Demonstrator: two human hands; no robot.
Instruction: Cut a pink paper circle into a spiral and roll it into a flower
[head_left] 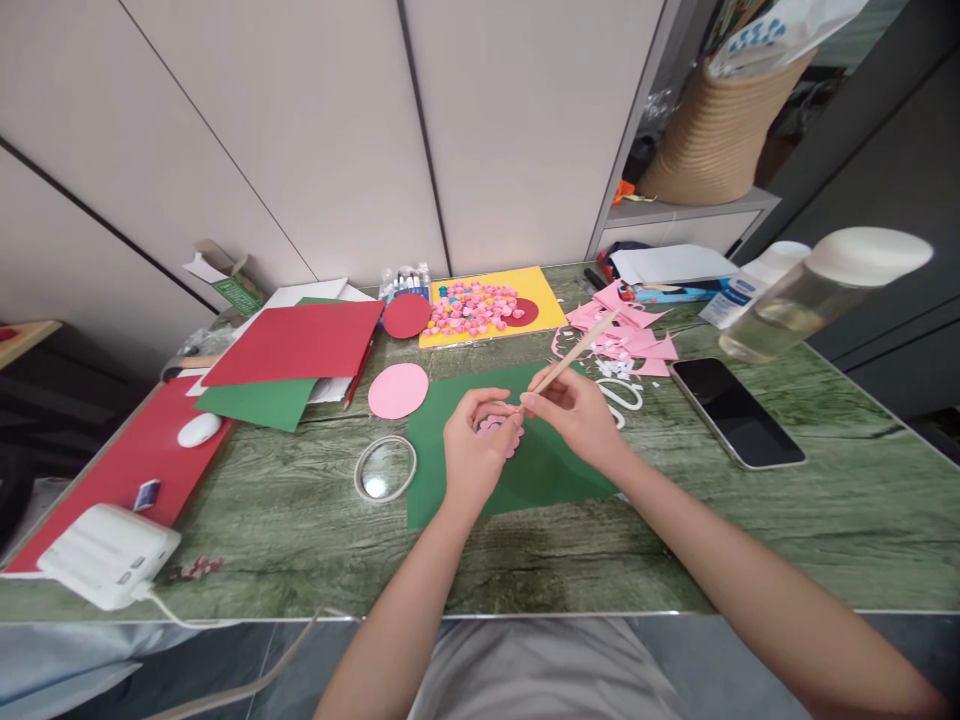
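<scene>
Pink scalloped paper piece in the left fingers, stick end at its upper right edge

From where I stand, the pink piece is over the green sheet, in the curve of the left hand, which pinches it between thumb and fingers. Its scalloped edge shows below the thumb; the fingers cover the rest. The right hand has thumb and forefinger pressed together on a wooden stick, close to its lower end.

The piece lies to the left of that right-hand pinch and a little nearer the person. The stick's long axis slants from the left fingertips up and away to the right, so its low end points at the piece. Whether it actually touches the paper I can't tell, with the fingertips crowded there. The left hand is the nearer one, being already on the piece. A plain pink disc lies beyond the left hand, off to its left.
</scene>
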